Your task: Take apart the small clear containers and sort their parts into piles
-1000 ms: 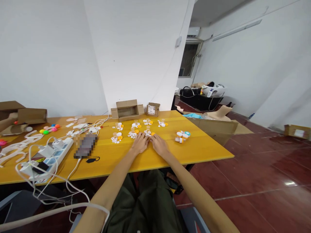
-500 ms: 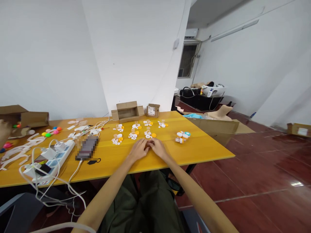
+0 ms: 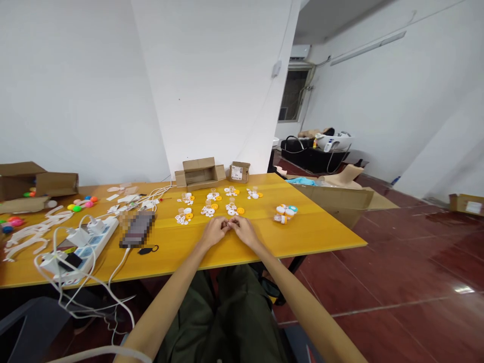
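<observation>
My left hand [image 3: 215, 231] and my right hand [image 3: 243, 229] meet at the near middle of the table [image 3: 310, 234]. Their fingers are closed in a pinch, tips together; anything between them is too small to make out. Just beyond lies a cluster of small white pieces with a yellow-orange disc [image 3: 240, 211], a white disc [image 3: 231, 212] and a clear cup [image 3: 232, 201]. Several similar clusters are spread behind and to the left, one with a yellow disc [image 3: 189, 216]. To my right, a group of small containers [image 3: 285, 213] shows orange, white and teal parts.
An open cardboard box [image 3: 199, 176] and a smaller carton [image 3: 239, 173] stand at the wall. On the left are a phone-like device [image 3: 138, 229], a black ring-ended item [image 3: 147, 250], a power strip [image 3: 100, 242] with cables, coloured balls [image 3: 88, 204] and another cardboard box [image 3: 56, 184].
My fingertips have shifted slightly while staying pinched together. Another person's hand at the far left, by the cardboard box, has gone out of view. The view has moved a little.
</observation>
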`<state>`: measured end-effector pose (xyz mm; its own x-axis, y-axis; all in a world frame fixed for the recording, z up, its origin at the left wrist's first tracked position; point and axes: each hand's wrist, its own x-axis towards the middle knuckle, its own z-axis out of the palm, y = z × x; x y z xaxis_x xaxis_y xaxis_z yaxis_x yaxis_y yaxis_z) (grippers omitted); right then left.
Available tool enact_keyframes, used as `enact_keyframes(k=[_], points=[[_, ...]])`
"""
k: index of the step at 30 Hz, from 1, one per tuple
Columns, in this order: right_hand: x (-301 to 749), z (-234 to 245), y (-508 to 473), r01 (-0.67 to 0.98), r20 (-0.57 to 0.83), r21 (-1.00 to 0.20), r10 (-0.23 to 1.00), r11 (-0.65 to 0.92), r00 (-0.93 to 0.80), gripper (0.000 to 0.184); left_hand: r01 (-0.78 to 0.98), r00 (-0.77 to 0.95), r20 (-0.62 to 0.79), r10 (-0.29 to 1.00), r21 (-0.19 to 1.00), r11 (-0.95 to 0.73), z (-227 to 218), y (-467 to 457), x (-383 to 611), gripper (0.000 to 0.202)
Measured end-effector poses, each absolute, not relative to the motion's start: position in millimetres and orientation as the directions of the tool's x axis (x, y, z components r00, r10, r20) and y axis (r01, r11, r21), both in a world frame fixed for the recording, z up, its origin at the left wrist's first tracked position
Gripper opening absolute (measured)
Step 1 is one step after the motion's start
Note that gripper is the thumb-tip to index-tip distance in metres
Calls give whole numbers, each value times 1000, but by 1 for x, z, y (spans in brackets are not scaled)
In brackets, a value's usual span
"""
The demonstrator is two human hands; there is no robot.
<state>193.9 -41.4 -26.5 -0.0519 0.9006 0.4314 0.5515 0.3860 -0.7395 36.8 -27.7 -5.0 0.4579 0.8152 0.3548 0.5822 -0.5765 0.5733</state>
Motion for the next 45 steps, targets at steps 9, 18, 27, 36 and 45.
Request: enact_keyframes(k=[9,18,27,36,45], points=[[196,-29,-40,600,461,-703,887,381,-23,19,573,465,375,802,563,-595,-8,-27,37,7],[213,-24,-20,723,511,-635,850,272,129,19,606,469,391,792,510,-610,-11,-29,37,12],[230,-19,1,793,507,-587,838,164,202,23,638,522,445,728,363,-679,-13,-30,38,20],[228,-23,3,831,485,-537,859,145,164,25,711,517,412,751,281,-644,-11,-32,41,22],[228,-23,0,857,464,-509,864,79,196,30,720,515,469,717,217,-659,-10,-38,41,10]])
